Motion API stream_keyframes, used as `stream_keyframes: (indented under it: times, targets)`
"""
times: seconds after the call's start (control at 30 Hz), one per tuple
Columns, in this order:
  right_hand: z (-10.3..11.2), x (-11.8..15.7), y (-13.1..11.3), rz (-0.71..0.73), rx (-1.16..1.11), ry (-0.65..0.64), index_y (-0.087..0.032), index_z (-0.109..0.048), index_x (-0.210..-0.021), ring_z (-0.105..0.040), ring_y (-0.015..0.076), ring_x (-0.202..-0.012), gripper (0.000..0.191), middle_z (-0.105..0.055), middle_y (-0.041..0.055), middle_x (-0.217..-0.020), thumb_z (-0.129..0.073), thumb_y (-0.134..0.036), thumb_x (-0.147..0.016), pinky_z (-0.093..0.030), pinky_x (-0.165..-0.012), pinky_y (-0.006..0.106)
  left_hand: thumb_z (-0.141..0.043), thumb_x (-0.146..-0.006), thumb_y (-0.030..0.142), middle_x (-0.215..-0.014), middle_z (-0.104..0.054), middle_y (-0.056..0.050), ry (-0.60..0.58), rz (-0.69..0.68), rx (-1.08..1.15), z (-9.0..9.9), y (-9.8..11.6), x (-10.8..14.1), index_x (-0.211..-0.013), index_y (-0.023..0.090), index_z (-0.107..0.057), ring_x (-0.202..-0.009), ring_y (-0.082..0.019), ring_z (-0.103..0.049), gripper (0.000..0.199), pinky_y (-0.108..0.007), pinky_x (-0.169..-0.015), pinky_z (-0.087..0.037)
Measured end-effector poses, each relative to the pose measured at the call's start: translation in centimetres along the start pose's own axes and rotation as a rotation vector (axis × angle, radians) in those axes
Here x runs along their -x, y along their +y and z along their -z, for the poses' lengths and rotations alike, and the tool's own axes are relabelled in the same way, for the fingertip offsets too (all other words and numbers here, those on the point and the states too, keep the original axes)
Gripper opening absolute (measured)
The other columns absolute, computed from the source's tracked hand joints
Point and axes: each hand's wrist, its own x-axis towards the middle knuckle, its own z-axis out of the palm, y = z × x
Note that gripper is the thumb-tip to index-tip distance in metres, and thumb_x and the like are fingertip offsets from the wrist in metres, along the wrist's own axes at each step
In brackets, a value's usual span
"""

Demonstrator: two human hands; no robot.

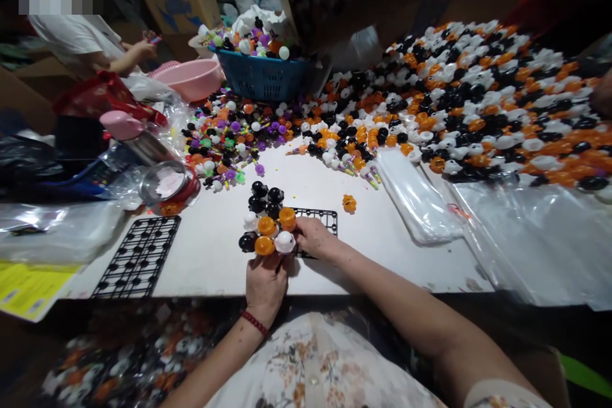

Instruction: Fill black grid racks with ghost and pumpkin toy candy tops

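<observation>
A tight cluster of glossy orange, black and white toy heads [266, 227] is held up above the white table. My left hand [264, 285], with a dark red bead bracelet at the wrist, is closed round the cluster from below. From the right side my right hand [314, 238] grips the cluster beside an orange pumpkin head [287, 218]; its fingertips are partly hidden. What joins the heads underneath does not show clearly. Behind my right hand lies a black plastic grid [325, 220], and a second black grid [138, 258] lies to the left.
A loose pumpkin head [349, 204] lies to the right. Heaps of toy heads [478, 95] cover the back and right. Clear bags [415, 197], a blue basket [262, 73], a pink basin [194, 80] and a round tin [165, 182] stand around. A co-worker [81, 44] is at back left.
</observation>
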Motion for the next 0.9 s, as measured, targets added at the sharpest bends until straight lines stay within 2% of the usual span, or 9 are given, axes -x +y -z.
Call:
stream_keyframes:
  times: [0.2, 0.37, 0.5, 0.6, 0.67, 0.77, 0.83, 0.9]
  targets:
    - [0.3, 0.1, 0.0, 0.021, 0.043, -0.021, -0.019, -0.069, -0.091, -0.064, 0.0191, -0.081, 0.016, -0.071, 0.0037, -0.087, -0.055, -0.015, -0.085, -0.041, -0.07, 0.024, -0.057, -0.094, 0.033, -0.093, -0.076, -0.004, 0.009, 0.007, 0.005, 0.1, 0.1, 0.0, -0.102, 0.025, -0.072, -0.089, -0.023, -0.068, 0.018, -0.036, -0.08, -0.046]
    - [0.7, -0.1, 0.0, 0.005, 0.13, -0.057, -0.019, -0.068, -0.085, -0.063, 0.0193, -0.077, 0.013, -0.07, 0.0048, -0.083, -0.056, -0.014, -0.083, -0.039, -0.067, 0.025, -0.056, -0.095, 0.031, -0.098, -0.076, -0.004, -0.008, -0.009, 0.004, 0.2, 0.2, 0.0, -0.101, 0.025, -0.071, -0.094, -0.024, -0.068, 0.017, -0.037, -0.08, -0.046]
    - [-0.4, 0.3, 0.2, 0.022, 0.148, -0.022, -0.018, -0.066, -0.093, -0.062, 0.0201, -0.082, 0.017, -0.07, 0.0065, -0.09, -0.057, -0.011, -0.08, -0.042, -0.072, 0.025, -0.057, -0.094, 0.031, -0.1, -0.076, -0.004, -0.009, -0.018, 0.007, 0.2, 0.1, 0.0, -0.106, 0.026, -0.07, -0.095, -0.024, -0.068, 0.018, -0.038, -0.082, -0.046]
    - [-1.4, 0.7, 0.4, 0.085, 0.113, 0.018, -0.016, -0.066, -0.099, -0.062, 0.0197, -0.085, 0.021, -0.069, 0.0076, -0.096, -0.056, -0.011, -0.081, -0.045, -0.076, 0.026, -0.056, -0.094, 0.029, -0.097, -0.076, -0.002, -0.007, -0.054, -0.022, 0.3, -0.1, -0.1, -0.107, 0.027, -0.07, -0.09, -0.024, -0.068, 0.019, -0.038, -0.078, -0.046]
    - [-1.3, 0.5, 0.6, 0.091, 0.11, -0.001, -0.016, -0.067, -0.097, -0.062, 0.0192, -0.084, 0.019, -0.068, 0.0065, -0.094, -0.056, -0.011, -0.082, -0.046, -0.076, 0.027, -0.056, -0.094, 0.029, -0.096, -0.076, -0.001, 0.006, -0.091, -0.061, 0.2, -0.3, -0.1, -0.107, 0.028, -0.07, -0.09, -0.024, -0.068, 0.019, -0.037, -0.074, -0.045]
    - [1.1, -0.7, 1.4, 0.061, 0.102, -0.041, -0.02, -0.07, -0.097, -0.063, 0.0182, -0.086, 0.018, -0.07, 0.0034, -0.093, -0.059, -0.013, -0.084, -0.047, -0.078, 0.027, -0.056, -0.094, 0.029, -0.096, -0.076, -0.001, 0.046, -0.126, -0.115, 0.0, -0.5, -0.1, -0.108, 0.029, -0.07, -0.09, -0.023, -0.068, 0.02, -0.037, -0.072, -0.044]
    - [4.1, -1.9, 2.4, -0.019, 0.189, 0.061, -0.021, -0.07, -0.106, -0.063, 0.0184, -0.093, 0.021, -0.07, 0.0052, -0.101, -0.059, -0.018, -0.089, -0.047, -0.085, 0.028, -0.055, -0.094, 0.029, -0.097, -0.076, -0.001, 0.077, -0.144, -0.134, -0.1, -0.6, 0.0, -0.109, 0.03, -0.07, -0.09, -0.023, -0.068, 0.021, -0.036, -0.073, -0.045]
    - [7.5, -3.4, 3.8, -0.187, 0.391, 0.24, -0.017, -0.066, -0.116, -0.061, 0.0203, -0.099, 0.025, -0.066, 0.011, -0.112, -0.056, -0.022, -0.093, -0.046, -0.089, 0.031, -0.054, -0.094, 0.027, -0.099, -0.076, -0.001, 0.094, -0.17, -0.148, -0.1, -0.5, 0.1, -0.11, 0.031, -0.07, -0.092, -0.023, -0.068, 0.024, -0.036, -0.074, -0.045]
